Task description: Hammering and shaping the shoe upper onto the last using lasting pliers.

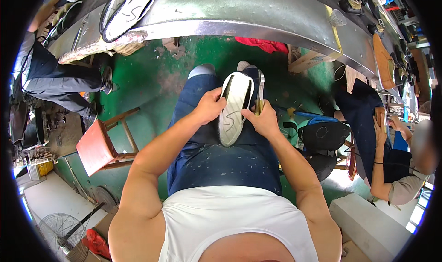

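Note:
Above my lap lies a shoe point(233, 106) with its pale underside up. A dark curved line is drawn on the underside, and black edging runs round it. My left hand point(211, 106) is closed on the shoe's left edge, with the thumb on the rim. Across from it, my right hand point(263, 118) is closed round a slim metal hand tool point(261, 84), which stands along the shoe's right side. My right thumb touches the shoe's right edge. The tool's lower part is hidden in my fingers, so its exact kind does not show.
A metal-topped bench point(207, 8) crosses ahead, bearing a pair of pale shoes point(131, 13) at left. A red-topped stool point(97, 147) stands left. One person point(60, 77) works at far left; another point(391, 170) sits at right, holding a brown piece. A fan point(60, 229) is lower left.

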Demonstrator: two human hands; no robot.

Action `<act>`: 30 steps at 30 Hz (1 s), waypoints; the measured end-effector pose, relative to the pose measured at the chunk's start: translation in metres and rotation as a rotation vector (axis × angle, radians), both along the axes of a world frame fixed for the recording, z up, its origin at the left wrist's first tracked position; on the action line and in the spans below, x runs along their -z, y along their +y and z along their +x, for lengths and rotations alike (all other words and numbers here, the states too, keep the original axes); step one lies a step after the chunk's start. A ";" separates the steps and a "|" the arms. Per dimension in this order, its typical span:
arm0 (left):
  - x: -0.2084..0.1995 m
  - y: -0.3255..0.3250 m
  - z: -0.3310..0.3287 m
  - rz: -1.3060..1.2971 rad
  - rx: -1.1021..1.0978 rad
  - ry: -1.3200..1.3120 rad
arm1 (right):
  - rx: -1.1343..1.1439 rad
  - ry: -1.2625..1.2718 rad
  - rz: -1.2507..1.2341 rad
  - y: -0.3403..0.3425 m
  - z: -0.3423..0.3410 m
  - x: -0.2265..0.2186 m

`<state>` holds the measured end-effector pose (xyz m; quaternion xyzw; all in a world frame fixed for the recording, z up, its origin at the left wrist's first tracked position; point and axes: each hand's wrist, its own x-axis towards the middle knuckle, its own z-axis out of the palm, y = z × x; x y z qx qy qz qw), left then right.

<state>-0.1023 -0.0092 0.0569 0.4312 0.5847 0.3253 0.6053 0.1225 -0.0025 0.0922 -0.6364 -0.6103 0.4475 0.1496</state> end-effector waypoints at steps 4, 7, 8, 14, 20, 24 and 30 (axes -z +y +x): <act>-0.033 0.000 0.011 -0.171 -0.064 -0.354 | -0.003 0.005 -0.005 0.004 0.003 0.018; -0.051 0.005 0.006 -0.368 0.050 -0.431 | -0.038 -0.014 -0.039 0.013 0.009 0.006; -0.048 -0.005 0.007 -0.377 0.045 -0.431 | -0.034 -0.004 -0.120 0.012 0.010 -0.002; -0.009 -0.046 0.022 -0.131 0.009 -0.380 | -0.221 -0.088 -0.142 0.001 0.057 -0.030; -0.004 -0.048 0.021 -0.043 0.109 -0.198 | -0.756 -0.236 0.434 -0.012 0.051 -0.052; -0.017 -0.045 0.023 -0.034 0.202 -0.132 | -0.865 -0.592 0.583 -0.008 0.033 -0.071; -0.003 -0.047 0.007 -0.043 0.341 -0.203 | -1.115 -0.607 -0.047 0.032 0.001 -0.112</act>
